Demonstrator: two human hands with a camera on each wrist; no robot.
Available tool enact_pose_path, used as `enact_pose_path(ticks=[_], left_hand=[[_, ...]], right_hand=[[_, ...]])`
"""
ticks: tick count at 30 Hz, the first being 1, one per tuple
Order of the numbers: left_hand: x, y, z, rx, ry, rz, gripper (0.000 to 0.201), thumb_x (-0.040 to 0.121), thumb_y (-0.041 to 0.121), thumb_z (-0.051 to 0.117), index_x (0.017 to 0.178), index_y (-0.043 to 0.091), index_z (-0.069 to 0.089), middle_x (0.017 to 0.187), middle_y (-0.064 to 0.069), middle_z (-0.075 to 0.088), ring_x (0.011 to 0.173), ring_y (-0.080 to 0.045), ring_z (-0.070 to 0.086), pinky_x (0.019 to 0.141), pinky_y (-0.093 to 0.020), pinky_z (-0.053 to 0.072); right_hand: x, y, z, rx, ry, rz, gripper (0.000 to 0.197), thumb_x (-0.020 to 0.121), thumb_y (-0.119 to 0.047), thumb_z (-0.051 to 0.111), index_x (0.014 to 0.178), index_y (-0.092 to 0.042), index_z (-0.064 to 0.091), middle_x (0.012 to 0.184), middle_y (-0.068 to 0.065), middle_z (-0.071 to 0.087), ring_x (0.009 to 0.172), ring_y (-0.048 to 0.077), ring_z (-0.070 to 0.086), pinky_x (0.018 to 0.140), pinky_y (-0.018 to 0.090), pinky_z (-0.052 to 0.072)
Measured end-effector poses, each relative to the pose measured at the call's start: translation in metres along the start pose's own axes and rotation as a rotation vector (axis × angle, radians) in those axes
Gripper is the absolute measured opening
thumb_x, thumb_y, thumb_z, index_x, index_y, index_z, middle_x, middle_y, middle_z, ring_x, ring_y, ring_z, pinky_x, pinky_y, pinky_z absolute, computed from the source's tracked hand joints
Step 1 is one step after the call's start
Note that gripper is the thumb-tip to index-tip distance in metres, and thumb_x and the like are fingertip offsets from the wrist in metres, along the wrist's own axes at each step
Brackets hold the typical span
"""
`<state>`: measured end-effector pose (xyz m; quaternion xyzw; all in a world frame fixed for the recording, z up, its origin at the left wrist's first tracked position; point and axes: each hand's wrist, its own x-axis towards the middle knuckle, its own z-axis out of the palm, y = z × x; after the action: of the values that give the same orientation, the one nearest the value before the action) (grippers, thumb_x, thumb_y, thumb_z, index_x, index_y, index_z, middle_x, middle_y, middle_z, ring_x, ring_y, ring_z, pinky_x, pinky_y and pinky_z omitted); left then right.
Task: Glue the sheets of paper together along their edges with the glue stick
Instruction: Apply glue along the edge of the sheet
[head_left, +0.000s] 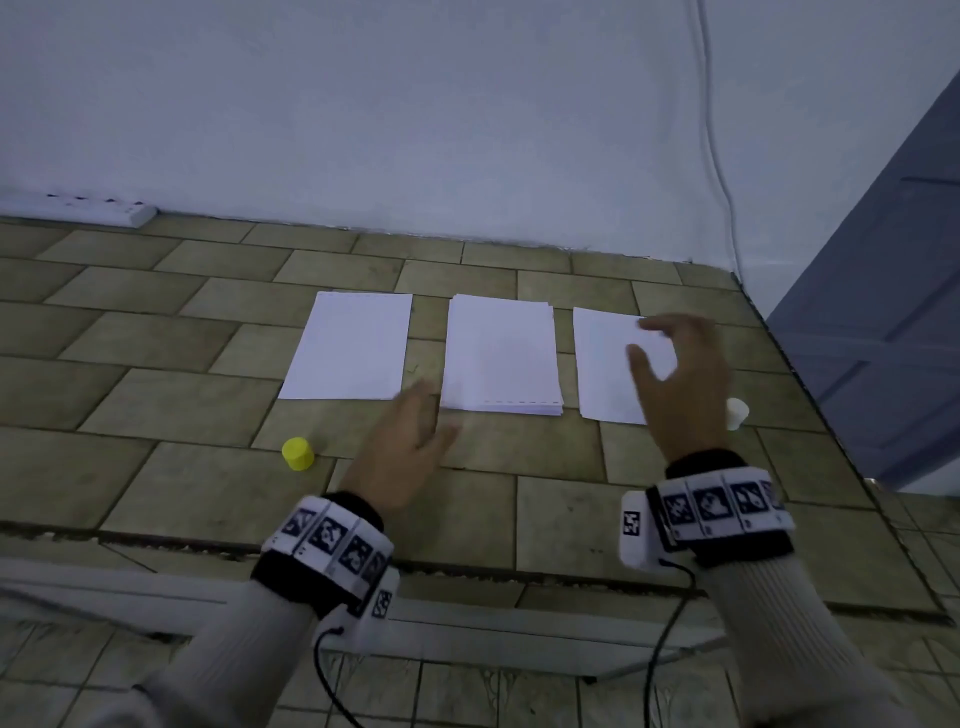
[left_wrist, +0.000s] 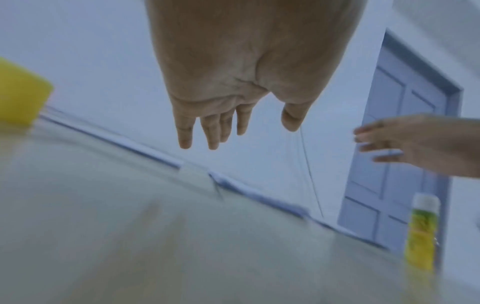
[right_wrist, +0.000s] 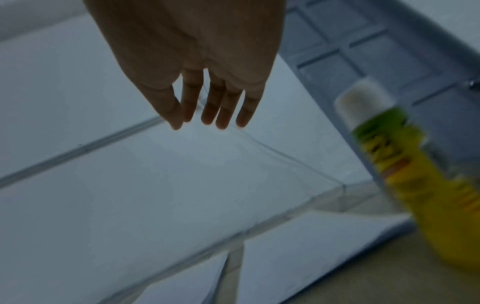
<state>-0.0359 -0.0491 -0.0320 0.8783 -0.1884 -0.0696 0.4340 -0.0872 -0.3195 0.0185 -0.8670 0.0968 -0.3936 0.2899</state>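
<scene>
Lying on a tiled table (head_left: 156, 395): three lots of white paper in a row, apart from one another. Left sheet (head_left: 348, 345), single, flat. Middle stack (head_left: 501, 356), several sheets, edges slightly uneven. Right sheet (head_left: 605, 364), partly under the right hand. Glue stick (left_wrist: 422, 234), yellow body, white tip bared, upright just right of the right sheet; mostly hidden in the head view. Yellow cap (head_left: 297, 453), upright, off the stick, near the front left of the papers. Left hand (head_left: 400, 457): fingers straight and loose, holding nothing, hovering before the gap between left sheet and stack. Right hand (head_left: 680, 379): fingers spread and relaxed, holding nothing, above the right sheet. Handling, judged: paper light, limp, apt to slide on tile; pin it flat with a palm, lift by a corner or edge. Stick light, rigid, likely to tip; grip round the lower body, clear of the tip.
</scene>
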Motion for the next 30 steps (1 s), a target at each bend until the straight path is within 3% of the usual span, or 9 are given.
enact_pose_path(ticks=[2, 5, 8, 10, 13, 18, 24, 27, 30], left_hand=[[0.017, 0.000, -0.019, -0.024, 0.087, -0.037, 0.062, 0.098, 0.031, 0.055, 0.150, 0.010, 0.028, 0.155, -0.005, 0.031, 0.143, -0.018, 0.028, 0.117, -0.033, 0.024], [0.049, -0.013, -0.038, 0.125, 0.122, -0.157, 0.068, 0.098, 0.038, 0.053, 0.151, 0.007, 0.024, 0.157, -0.012, 0.027, 0.143, -0.026, 0.028, 0.117, -0.041, 0.025], [0.080, -0.030, -0.045, 0.403, 0.079, -0.334, 0.075, 0.097, 0.048, 0.049, 0.151, 0.004, 0.022, 0.158, -0.016, 0.021, 0.143, -0.032, 0.025, 0.114, -0.048, 0.025], [0.096, -0.043, -0.044, 0.561, 0.035, -0.436, 0.075, 0.096, 0.052, 0.048, 0.149, 0.004, 0.026, 0.158, -0.016, 0.021, 0.144, -0.033, 0.022, 0.115, -0.052, 0.023], [0.110, -0.061, -0.041, 0.697, -0.045, -0.509, 0.075, 0.091, 0.059, 0.052, 0.141, 0.004, 0.037, 0.150, -0.020, 0.031, 0.138, -0.037, 0.030, 0.112, -0.054, 0.027], [0.115, -0.073, -0.043, 0.794, -0.080, -0.444, 0.067, 0.088, 0.062, 0.054, 0.123, 0.004, 0.050, 0.123, -0.019, 0.053, 0.114, -0.037, 0.053, 0.097, -0.051, 0.046], [0.112, -0.074, -0.048, 0.812, -0.099, -0.394, 0.057, 0.092, 0.058, 0.052, 0.117, 0.007, 0.053, 0.115, -0.016, 0.057, 0.105, -0.034, 0.057, 0.089, -0.044, 0.050], [0.112, -0.074, -0.053, 0.828, -0.092, -0.348, 0.048, 0.096, 0.050, 0.052, 0.113, 0.006, 0.057, 0.107, -0.014, 0.061, 0.095, -0.031, 0.060, 0.078, -0.036, 0.048], [0.112, -0.075, -0.052, 0.837, -0.087, -0.346, 0.052, 0.095, 0.054, 0.049, 0.112, 0.006, 0.056, 0.109, -0.014, 0.061, 0.097, -0.031, 0.060, 0.081, -0.038, 0.049]], right_hand=[[-0.003, 0.008, -0.019, -0.035, 0.123, 0.033, 0.036, 0.081, -0.013, 0.071, 0.113, -0.004, 0.057, 0.117, 0.014, 0.055, 0.110, 0.022, 0.049, 0.095, 0.016, 0.032], [-0.010, 0.026, -0.041, 0.000, 0.204, 0.313, 0.068, 0.073, -0.016, 0.080, 0.129, 0.001, 0.045, 0.132, 0.018, 0.046, 0.124, 0.026, 0.042, 0.103, 0.019, 0.029], [-0.021, 0.042, -0.050, 0.023, 0.124, 0.670, 0.089, 0.072, -0.023, 0.082, 0.140, 0.003, 0.031, 0.142, 0.018, 0.038, 0.131, 0.027, 0.037, 0.105, 0.029, 0.030], [-0.028, 0.051, -0.049, 0.031, 0.053, 0.807, 0.086, 0.073, -0.026, 0.082, 0.138, 0.002, 0.034, 0.138, 0.017, 0.045, 0.126, 0.029, 0.044, 0.097, 0.034, 0.036], [-0.036, 0.066, -0.043, 0.044, -0.005, 0.834, 0.069, 0.076, -0.026, 0.079, 0.130, 0.001, 0.045, 0.126, 0.016, 0.057, 0.113, 0.030, 0.055, 0.085, 0.032, 0.040], [-0.040, 0.068, -0.035, -0.012, -0.065, 0.817, 0.045, 0.086, -0.024, 0.068, 0.120, 0.002, 0.053, 0.118, 0.020, 0.059, 0.110, 0.034, 0.055, 0.082, 0.034, 0.038], [-0.042, 0.071, -0.028, -0.004, -0.079, 0.820, 0.039, 0.091, -0.024, 0.062, 0.119, 0.001, 0.051, 0.117, 0.021, 0.058, 0.109, 0.036, 0.054, 0.088, 0.041, 0.041], [-0.042, 0.071, -0.027, -0.013, -0.082, 0.810, 0.038, 0.091, -0.023, 0.062, 0.118, 0.001, 0.051, 0.116, 0.022, 0.057, 0.108, 0.037, 0.054, 0.090, 0.044, 0.041], [-0.042, 0.072, -0.026, -0.015, -0.079, 0.795, 0.037, 0.090, -0.022, 0.062, 0.117, 0.002, 0.051, 0.114, 0.022, 0.058, 0.107, 0.037, 0.054, 0.088, 0.043, 0.041]])
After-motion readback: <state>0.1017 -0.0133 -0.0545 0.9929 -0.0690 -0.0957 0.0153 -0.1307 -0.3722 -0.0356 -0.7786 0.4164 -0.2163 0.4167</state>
